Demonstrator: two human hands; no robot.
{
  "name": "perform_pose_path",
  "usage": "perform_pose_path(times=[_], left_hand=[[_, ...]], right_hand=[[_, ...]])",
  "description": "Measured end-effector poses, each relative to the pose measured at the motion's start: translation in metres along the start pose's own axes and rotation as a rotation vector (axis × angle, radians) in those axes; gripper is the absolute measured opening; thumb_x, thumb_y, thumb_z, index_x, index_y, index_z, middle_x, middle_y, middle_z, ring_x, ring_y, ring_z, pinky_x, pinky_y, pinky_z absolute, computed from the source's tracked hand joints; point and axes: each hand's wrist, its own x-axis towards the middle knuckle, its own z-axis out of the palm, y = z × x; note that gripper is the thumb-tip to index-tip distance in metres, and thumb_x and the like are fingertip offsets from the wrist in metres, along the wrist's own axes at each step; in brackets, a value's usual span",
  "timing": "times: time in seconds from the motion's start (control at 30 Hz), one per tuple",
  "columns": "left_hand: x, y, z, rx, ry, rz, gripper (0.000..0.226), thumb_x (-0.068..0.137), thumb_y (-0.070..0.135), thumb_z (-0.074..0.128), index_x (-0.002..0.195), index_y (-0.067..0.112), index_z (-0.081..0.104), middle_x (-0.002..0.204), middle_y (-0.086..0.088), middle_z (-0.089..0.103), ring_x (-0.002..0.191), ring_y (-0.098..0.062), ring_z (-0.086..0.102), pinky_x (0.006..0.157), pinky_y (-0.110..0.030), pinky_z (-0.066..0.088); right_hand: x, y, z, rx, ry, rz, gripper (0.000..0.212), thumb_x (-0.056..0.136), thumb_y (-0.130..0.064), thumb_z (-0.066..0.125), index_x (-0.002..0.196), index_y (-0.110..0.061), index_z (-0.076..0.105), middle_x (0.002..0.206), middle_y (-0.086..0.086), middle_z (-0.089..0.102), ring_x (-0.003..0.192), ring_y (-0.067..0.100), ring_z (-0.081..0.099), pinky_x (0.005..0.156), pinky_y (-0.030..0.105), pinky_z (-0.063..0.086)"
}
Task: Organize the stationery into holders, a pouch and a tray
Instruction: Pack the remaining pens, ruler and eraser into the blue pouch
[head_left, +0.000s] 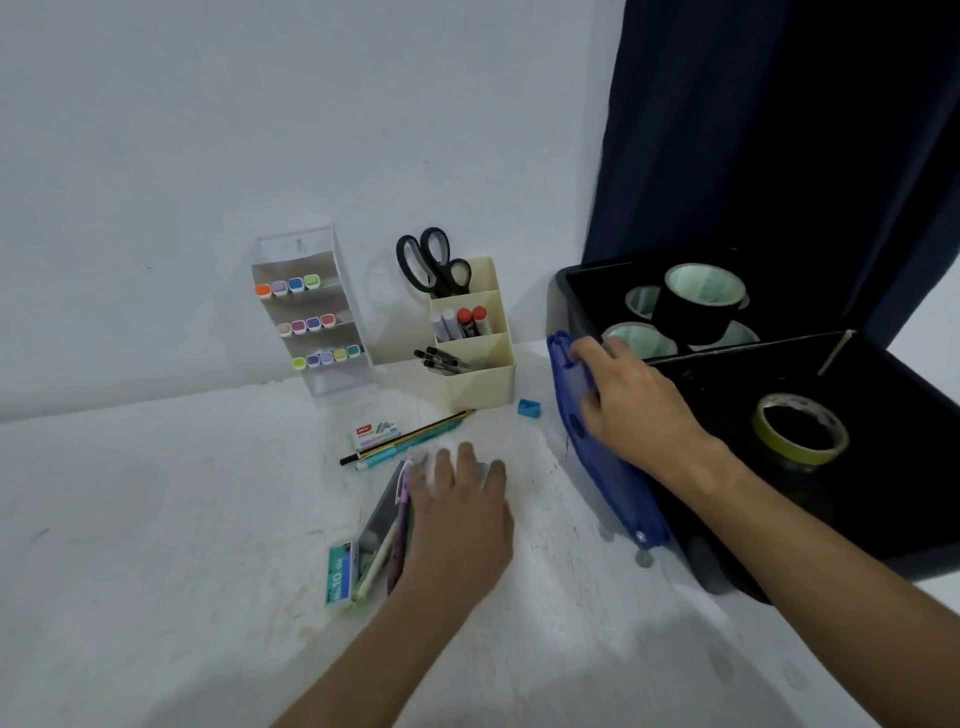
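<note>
— Blue plastic under my right hand: what is it gripping?

— Its fingers curl over the top edge of the blue pouch, which stands on edge against the black tray beside it. It looks thin and bendy, so I judge it will flex if I lift by one corner. A hold along the long edge, near the middle, seems safer.

— And my left hand?

— Flat, fingers straight, pressing on a small pile of loose stationery on the white table. Whether anything is pinched beneath the palm, I cannot tell. A green staple box lies just past the pile on the outer side.

— What sits beyond the fingertips?

— Two pencils and a second staple box, light and stiff, likely to roll or slide. A blue sharpener lies between the two hands. Farther off stand the cream holder with scissors and the clear marker rack.

— Inside the tray?

— Tape rolls, just beyond my right hand.
</note>
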Motion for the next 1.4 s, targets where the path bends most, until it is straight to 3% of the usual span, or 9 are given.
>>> perform_pose_path(times=[0.17, 0.3, 0.43, 0.6, 0.77, 0.97, 1.17, 1.3, 1.4], left_hand=[[0.074, 0.020, -0.009, -0.042, 0.130, 0.157, 0.046, 0.093, 0.016, 0.044, 0.138, 0.012, 0.038, 0.141, -0.013, 0.037, 0.116, -0.033, 0.045, 0.091, -0.043, 0.044], [0.106, 0.025, -0.005, 0.128, 0.056, 0.220, 0.036, 0.095, 0.018, 0.042, 0.130, 0.012, 0.049, 0.126, -0.008, 0.050, 0.109, -0.030, 0.048, 0.088, -0.040, 0.041], [0.099, 0.014, 0.000, 0.143, 0.100, 0.252, 0.033, 0.095, 0.017, 0.041, 0.126, 0.012, 0.052, 0.119, -0.010, 0.054, 0.109, -0.031, 0.048, 0.093, -0.041, 0.036], [0.077, -0.028, 0.007, 0.099, 0.099, 0.145, 0.031, 0.095, 0.026, 0.040, 0.122, 0.016, 0.053, 0.123, -0.010, 0.052, 0.115, -0.030, 0.046, 0.100, -0.046, 0.033], [0.069, -0.066, 0.001, -0.004, 0.172, 0.046, 0.039, 0.096, 0.034, 0.036, 0.127, 0.016, 0.051, 0.118, -0.009, 0.052, 0.109, -0.029, 0.049, 0.090, -0.041, 0.038], [0.072, -0.098, -0.009, 0.054, -0.073, -0.041, 0.024, 0.092, 0.021, 0.040, 0.103, 0.013, 0.060, 0.105, -0.006, 0.052, 0.109, -0.027, 0.047, 0.097, -0.049, 0.031], [0.077, -0.101, -0.013, 0.106, -0.174, -0.077, 0.022, 0.091, 0.019, 0.050, 0.110, 0.015, 0.060, 0.111, -0.006, 0.054, 0.110, -0.027, 0.046, 0.099, -0.053, 0.029], [0.078, -0.101, -0.020, 0.052, -0.155, -0.107, 0.017, 0.090, 0.026, 0.058, 0.096, 0.013, 0.067, 0.099, -0.004, 0.059, 0.100, -0.025, 0.053, 0.106, -0.059, 0.023], [0.073, -0.100, -0.029, 0.006, -0.091, -0.146, 0.017, 0.090, 0.026, 0.059, 0.096, 0.015, 0.070, 0.099, -0.003, 0.061, 0.097, -0.023, 0.055, 0.105, -0.051, 0.027]], right_hand=[[0.001, 0.007, 0.002, 0.087, 0.057, 0.021, 0.027, 0.081, -0.004, 0.054, 0.105, -0.014, 0.049, 0.093, 0.006, 0.055, 0.074, 0.027, 0.051, 0.061, 0.030, 0.037], [0.001, 0.010, 0.003, 0.121, 0.080, 0.049, 0.026, 0.082, -0.009, 0.058, 0.105, -0.016, 0.067, 0.094, 0.005, 0.064, 0.084, 0.025, 0.061, 0.075, 0.036, 0.053], [0.002, 0.012, 0.004, 0.114, 0.067, 0.055, 0.027, 0.084, -0.013, 0.058, 0.108, -0.019, 0.071, 0.096, 0.004, 0.066, 0.084, 0.023, 0.062, 0.075, 0.030, 0.051], [0.001, 0.010, 0.006, 0.094, 0.043, 0.025, 0.022, 0.087, -0.014, 0.057, 0.104, -0.021, 0.070, 0.094, 0.000, 0.067, 0.083, 0.021, 0.062, 0.069, 0.028, 0.047], [-0.002, 0.003, 0.011, 0.163, 0.009, -0.090, 0.019, 0.085, -0.012, 0.061, 0.100, -0.018, 0.071, 0.095, 0.002, 0.068, 0.083, 0.021, 0.063, 0.074, 0.038, 0.054], [-0.003, -0.003, 0.019, 0.257, -0.055, -0.085, 0.024, 0.089, -0.009, 0.060, 0.109, -0.013, 0.073, 0.106, 0.005, 0.069, 0.096, 0.017, 0.064, 0.090, 0.030, 0.051], [-0.003, -0.003, 0.018, 0.365, -0.237, 0.049, 0.031, 0.085, -0.013, 0.061, 0.116, -0.016, 0.069, 0.088, -0.011, 0.065, 0.061, -0.004, 0.055, 0.054, 0.002, 0.041], [-0.004, -0.003, 0.021, 0.390, -0.265, 0.087, 0.026, 0.082, -0.020, 0.066, 0.108, -0.021, 0.068, 0.100, -0.006, 0.065, 0.074, 0.005, 0.061, 0.062, 0.017, 0.052], [-0.001, -0.001, 0.021, 0.419, -0.184, 0.124, 0.009, 0.084, -0.019, 0.066, 0.093, -0.018, 0.065, 0.098, 0.003, 0.063, 0.065, 0.012, 0.060, 0.055, 0.024, 0.052]])
